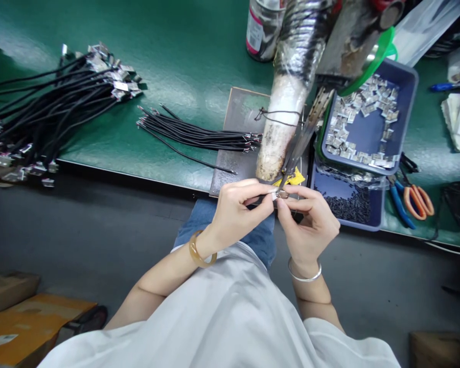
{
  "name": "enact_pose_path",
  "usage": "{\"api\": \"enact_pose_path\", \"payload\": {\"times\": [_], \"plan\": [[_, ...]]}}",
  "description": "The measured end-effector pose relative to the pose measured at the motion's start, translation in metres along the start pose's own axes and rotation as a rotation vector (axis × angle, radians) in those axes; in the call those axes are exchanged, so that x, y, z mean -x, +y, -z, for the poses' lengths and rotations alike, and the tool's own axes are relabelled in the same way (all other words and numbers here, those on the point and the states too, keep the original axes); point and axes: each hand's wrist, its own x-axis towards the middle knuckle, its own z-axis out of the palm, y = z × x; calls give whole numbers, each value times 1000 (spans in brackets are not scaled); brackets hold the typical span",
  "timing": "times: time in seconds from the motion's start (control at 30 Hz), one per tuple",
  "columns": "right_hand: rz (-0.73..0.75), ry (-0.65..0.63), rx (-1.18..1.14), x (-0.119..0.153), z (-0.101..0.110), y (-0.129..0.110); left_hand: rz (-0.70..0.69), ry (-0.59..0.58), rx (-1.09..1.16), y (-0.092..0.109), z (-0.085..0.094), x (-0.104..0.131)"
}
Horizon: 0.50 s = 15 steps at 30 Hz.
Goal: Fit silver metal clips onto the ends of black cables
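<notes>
Pinching small shiny connector piece between fingertips of your left hand and right hand, just below blunt end of plastic-wrapped tube. Left of tube: slim black cables, wire ends bared. Right of tube: smooth blue tray with boxy silvery metal shells. Your forearms angle inward, thumbs nearly meeting.
</notes>
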Motion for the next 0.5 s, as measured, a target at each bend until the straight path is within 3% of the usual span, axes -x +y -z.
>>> {"api": "enact_pose_path", "payload": {"times": [0.2, 0.4, 0.5], "plan": [[-62, -23, -34, 1, -1, 3, 4, 3, -47, -3, -2, 2], [15, 10, -3, -3, -1, 0, -81, 20, -74, -1, -1, 3], [34, -6, -4, 1, -1, 1, -30, -19, -59, -1, 1, 4]]}}
